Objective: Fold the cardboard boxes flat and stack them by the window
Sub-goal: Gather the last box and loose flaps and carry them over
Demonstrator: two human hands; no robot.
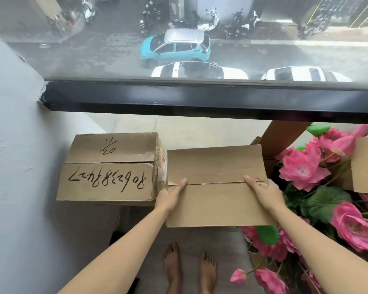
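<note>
Just right of the marked stack below the window, both hands, left hand and right hand, gripped the flattened box by its side edges, thumbs on top, long axis left-right; the left hand was nearer the stack.

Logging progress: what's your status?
Both hands, left and right, grip the box. Closed box beside it, left. Pink flowers crowd the right.

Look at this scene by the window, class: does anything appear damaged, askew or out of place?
Yes. The wall paint is chipped where it meets the black window frame. Pink artificial flowers sprawl loosely across the floor at the right. The plain box, held by both hands, is unfolded beside the marked box.
</note>
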